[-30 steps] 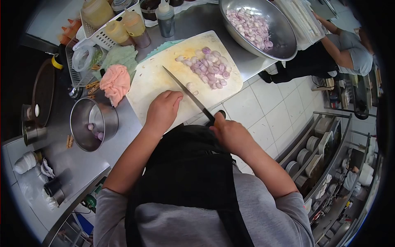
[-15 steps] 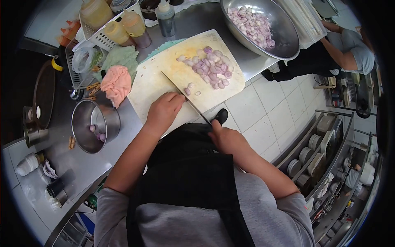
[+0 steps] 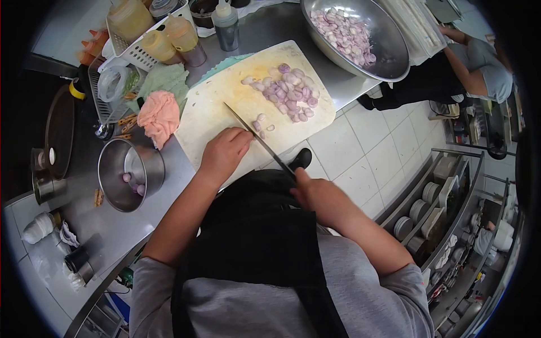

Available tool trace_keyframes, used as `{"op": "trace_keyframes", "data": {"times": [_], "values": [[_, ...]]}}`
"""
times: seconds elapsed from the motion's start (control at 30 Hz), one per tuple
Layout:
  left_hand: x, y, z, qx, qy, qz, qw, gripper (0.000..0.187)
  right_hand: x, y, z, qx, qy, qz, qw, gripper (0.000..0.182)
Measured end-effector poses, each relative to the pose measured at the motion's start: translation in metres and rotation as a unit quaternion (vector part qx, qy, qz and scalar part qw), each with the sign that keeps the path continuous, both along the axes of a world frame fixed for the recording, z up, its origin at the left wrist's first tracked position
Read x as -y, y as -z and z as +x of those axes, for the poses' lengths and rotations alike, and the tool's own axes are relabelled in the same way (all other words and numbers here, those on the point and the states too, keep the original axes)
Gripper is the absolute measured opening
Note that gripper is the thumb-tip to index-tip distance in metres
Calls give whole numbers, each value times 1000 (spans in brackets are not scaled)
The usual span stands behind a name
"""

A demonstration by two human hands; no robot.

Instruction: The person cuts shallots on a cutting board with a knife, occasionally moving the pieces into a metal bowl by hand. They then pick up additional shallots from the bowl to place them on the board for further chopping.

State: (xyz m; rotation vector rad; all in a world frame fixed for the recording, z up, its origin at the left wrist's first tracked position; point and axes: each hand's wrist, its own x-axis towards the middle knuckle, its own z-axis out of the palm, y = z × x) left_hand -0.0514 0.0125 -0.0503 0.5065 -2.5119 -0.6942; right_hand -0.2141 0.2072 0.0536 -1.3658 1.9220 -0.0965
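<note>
My right hand is closed round the handle of a long knife, whose blade slants up and left over the white cutting board. Beside the blade, my left hand is on the board with its fingers bent together; whatever is under them is hidden. A few cut slices lie just right of the blade. Farther up the board is a heap of sliced shallots. A large steel bowl at the top holds many more slices. Several whole shallots sit in a steel pot at the left.
A pink cloth and a green cloth lie left of the board. Squeeze bottles and a white basket stand behind. Another person is at the upper right. Shelves with dishes are at the right.
The knife has shifted slightly to the right, with its handle and my right hand moved right and a little down. My left hand has hardly moved.
</note>
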Motion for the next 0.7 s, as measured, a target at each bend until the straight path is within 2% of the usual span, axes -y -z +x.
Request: {"op": "trace_keyframes", "data": {"times": [0.1,0.17,0.27,0.4,0.47,0.6,0.67,0.7], "values": [[-1,-1,0,1,-3,3,1000,21,13,29,7,-10,14,6,1000,27],[-1,-2,0,-6,-1,1,1000,22,24,32,1,-13,0,-69,998,26],[-3,-9,-2,1,-4,1,1000,21,27,31,-18,-50,-1,-99,994,27],[-7,-9,3,-28,-50,9,998,22,10,16,-20,-81,27,-104,991,25],[-10,-13,9,-44,-93,52,993,27,-11,26,-15,-24,-6,-108,994,27],[-10,-19,24,-38,-85,2,996,28,-23,33,-21,-57,-9,-88,994,26],[-11,-12,28,9,-73,69,995,27,-23,35,-30,-66,13,-88,994,26],[-11,-10,27,9,-74,69,995,27,-22,35,-32,-77,37,-90,992,25]]}}
